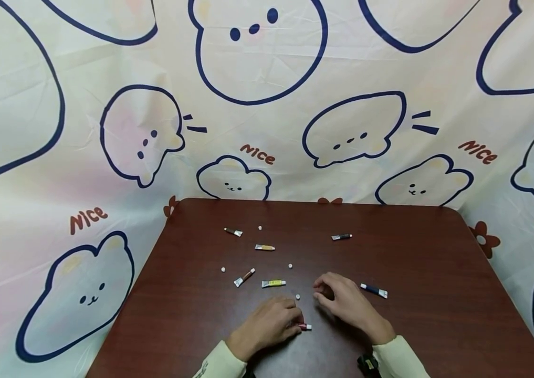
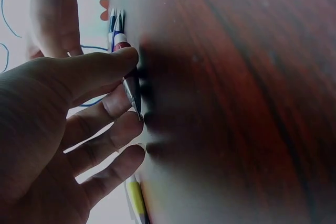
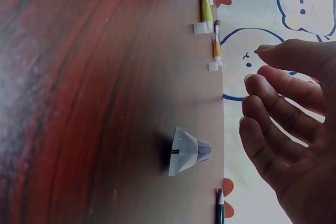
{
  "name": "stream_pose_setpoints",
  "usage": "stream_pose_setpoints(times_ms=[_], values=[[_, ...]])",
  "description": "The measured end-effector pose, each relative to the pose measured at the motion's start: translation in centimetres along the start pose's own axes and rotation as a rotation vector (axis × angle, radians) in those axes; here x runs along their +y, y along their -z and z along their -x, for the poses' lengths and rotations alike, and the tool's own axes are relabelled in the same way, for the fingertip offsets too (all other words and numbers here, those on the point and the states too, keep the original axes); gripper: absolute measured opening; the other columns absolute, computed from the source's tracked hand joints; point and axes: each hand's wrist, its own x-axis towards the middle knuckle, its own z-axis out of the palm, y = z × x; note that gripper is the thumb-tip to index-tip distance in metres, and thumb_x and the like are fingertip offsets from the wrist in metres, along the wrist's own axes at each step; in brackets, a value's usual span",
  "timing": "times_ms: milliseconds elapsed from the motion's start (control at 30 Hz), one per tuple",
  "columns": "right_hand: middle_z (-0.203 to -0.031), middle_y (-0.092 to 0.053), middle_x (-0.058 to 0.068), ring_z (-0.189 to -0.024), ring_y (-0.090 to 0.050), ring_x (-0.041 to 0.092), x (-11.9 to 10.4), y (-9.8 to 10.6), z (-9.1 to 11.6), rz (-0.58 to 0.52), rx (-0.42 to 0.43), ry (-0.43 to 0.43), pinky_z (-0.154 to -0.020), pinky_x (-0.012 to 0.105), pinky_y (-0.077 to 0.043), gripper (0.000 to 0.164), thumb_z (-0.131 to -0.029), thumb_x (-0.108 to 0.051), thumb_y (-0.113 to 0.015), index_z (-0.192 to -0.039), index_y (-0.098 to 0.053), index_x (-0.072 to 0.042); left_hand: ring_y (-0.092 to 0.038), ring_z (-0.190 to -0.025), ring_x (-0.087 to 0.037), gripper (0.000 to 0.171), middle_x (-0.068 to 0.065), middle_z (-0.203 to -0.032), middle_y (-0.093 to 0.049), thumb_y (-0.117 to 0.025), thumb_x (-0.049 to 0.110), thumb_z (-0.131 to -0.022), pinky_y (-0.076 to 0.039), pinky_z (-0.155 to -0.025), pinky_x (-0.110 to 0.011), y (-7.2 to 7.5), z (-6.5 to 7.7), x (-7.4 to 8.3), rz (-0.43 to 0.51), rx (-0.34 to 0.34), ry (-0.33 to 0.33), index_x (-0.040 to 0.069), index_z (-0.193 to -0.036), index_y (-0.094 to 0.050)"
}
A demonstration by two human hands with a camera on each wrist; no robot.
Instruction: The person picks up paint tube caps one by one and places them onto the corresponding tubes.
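Note:
At the near side of the table, my left hand [image 1: 267, 323] pinches a small red paint tube [image 1: 305, 327] between thumb and fingers, low at the tabletop. Its white cap points right, and the hand hides most of the tube in the head view. In the left wrist view, the tube's grey crimped end [image 2: 132, 95] shows under the thumb. My right hand [image 1: 349, 302] hovers over the wood with loosely bent fingers and holds nothing. A dark blue paint tube [image 1: 374, 291] lies to its right. Between the hands, a loose white cap [image 1: 297, 297] sits on the table.
Beyond the left hand lie a yellow tube [image 1: 273, 283] and a brown tube [image 1: 244, 277]. Farther back are an ochre tube [image 1: 264, 247], a dark tube [image 1: 233, 232] and a black tube [image 1: 342, 237]. Several white caps are scattered about. A patterned curtain [image 1: 285, 126] borders the brown table [image 1: 191, 325].

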Motion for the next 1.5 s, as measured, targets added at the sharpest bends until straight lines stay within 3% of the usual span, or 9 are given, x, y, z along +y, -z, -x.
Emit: stream_pose_setpoints(times_ms=[233, 500, 767, 1000, 1233, 1500], values=[[-0.096, -0.067, -0.016, -0.085, -0.061, -0.003, 0.2, -0.2, -0.3, 0.01, 0.043, 0.024, -0.075, 0.025, -0.055, 0.017, -0.093, -0.015, -0.088, -0.106, -0.077, -0.016, -0.063, -0.083, -0.002, 0.017, 0.013, -0.09, -0.069, -0.091, 0.034, -0.09, -0.054, -0.081, -0.024, 0.0, 0.1, 0.1, 0.005, 0.002, 0.001, 0.025, -0.095, -0.078], [-0.096, -0.067, -0.014, -0.085, -0.062, -0.001, 0.3, -0.5, -0.6, -0.008, 0.038, 0.009, -0.074, 0.026, -0.055, 0.017, -0.094, -0.014, -0.087, -0.106, -0.076, -0.016, -0.064, -0.088, -0.003, 0.017, 0.011, -0.093, -0.07, -0.089, 0.033, -0.092, -0.054, -0.086, -0.024, 0.3, 0.2, 0.2, 0.053, -0.024, 0.032, 0.022, -0.098, -0.078], [-0.094, -0.065, -0.014, -0.083, -0.06, -0.002, 0.5, -0.9, -0.8, 0.001, 0.032, -0.018, -0.073, 0.024, -0.054, 0.019, -0.092, -0.015, -0.089, -0.106, -0.076, -0.018, -0.059, -0.082, 0.0, 0.014, 0.007, -0.096, -0.069, -0.084, 0.031, -0.097, -0.048, -0.071, -0.014, 0.6, 0.5, -0.8, 0.128, 0.017, 0.082, 0.02, -0.098, -0.076], [-0.094, -0.063, -0.015, -0.083, -0.059, -0.002, 0.6, -1.2, -1.1, 0.001, 0.014, -0.038, -0.073, 0.024, -0.054, 0.019, -0.092, -0.016, -0.089, -0.107, -0.076, -0.017, -0.07, -0.094, -0.011, 0.013, 0.005, -0.1, -0.072, -0.086, 0.025, -0.096, -0.058, -0.089, -0.03, 1.3, 0.5, -2.7, 0.066, 0.079, 0.087, 0.016, -0.101, -0.077], [-0.097, -0.065, -0.014, -0.086, -0.061, 0.0, 0.6, -1.4, -1.2, 0.019, -0.005, -0.034, -0.075, 0.026, -0.055, 0.021, -0.092, -0.018, -0.089, -0.11, -0.077, -0.016, -0.068, -0.09, -0.014, 0.014, 0.004, -0.099, -0.072, -0.087, 0.024, -0.095, -0.058, -0.083, -0.031, 1.5, 0.7, -4.6, 0.001, 0.125, 0.144, 0.017, -0.103, -0.077], [-0.096, -0.066, -0.013, -0.085, -0.06, 0.001, 0.3, -1.5, -1.2, 0.034, -0.017, -0.035, -0.074, 0.026, -0.054, 0.021, -0.092, -0.016, -0.089, -0.109, -0.078, -0.015, -0.067, -0.088, -0.016, 0.017, 0.003, -0.098, -0.071, -0.085, 0.027, -0.096, -0.059, -0.08, -0.032, 1.5, 0.3, -6.8, -0.081, 0.121, 0.218, 0.016, -0.103, -0.075]])
